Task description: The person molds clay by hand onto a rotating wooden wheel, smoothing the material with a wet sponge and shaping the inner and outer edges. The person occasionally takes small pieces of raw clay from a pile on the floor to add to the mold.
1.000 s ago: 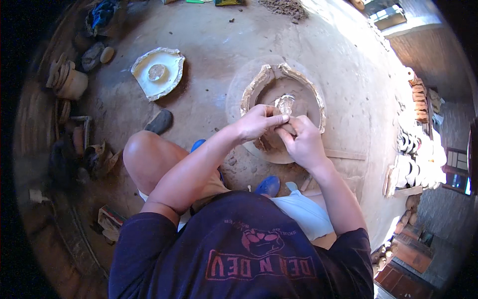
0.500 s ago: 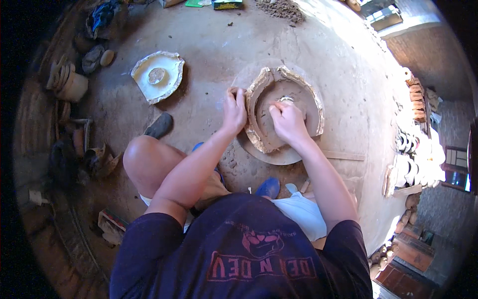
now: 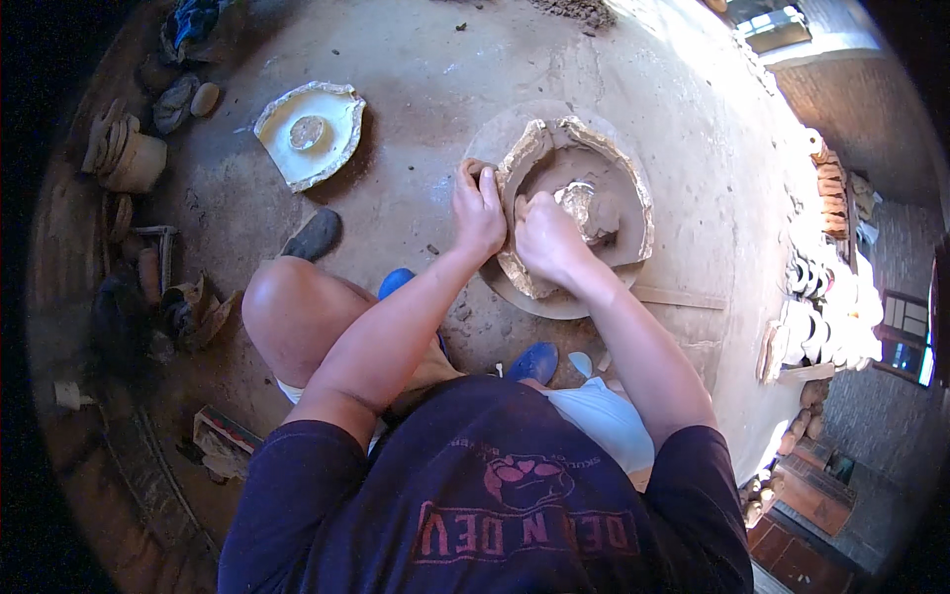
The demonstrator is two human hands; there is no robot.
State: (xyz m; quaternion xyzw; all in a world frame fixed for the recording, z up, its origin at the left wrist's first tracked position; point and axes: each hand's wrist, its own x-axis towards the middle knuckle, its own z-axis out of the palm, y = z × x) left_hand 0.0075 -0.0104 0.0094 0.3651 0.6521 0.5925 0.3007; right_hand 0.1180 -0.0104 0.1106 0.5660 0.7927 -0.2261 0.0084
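Observation:
A ring-shaped mould with rough pale rims stands on a round base, its inside lined with grey-brown clay. My left hand is closed against the outside of its left wall, gripping it. My right hand is inside the ring, fingers curled at the inner left wall; anything in them is hidden. Just right of it a pale, rough lump rises from the middle of the ring.
A white broken-edged mould piece lies at upper left, a dark stone-like object below it. Stacked pots and buckets line the left side. Soil is heaped at the back; stacked pieces line the right.
My hands have parted from the middle: the left went to the outer left wall, the right moved left to the inner wall. The central lump shows again.

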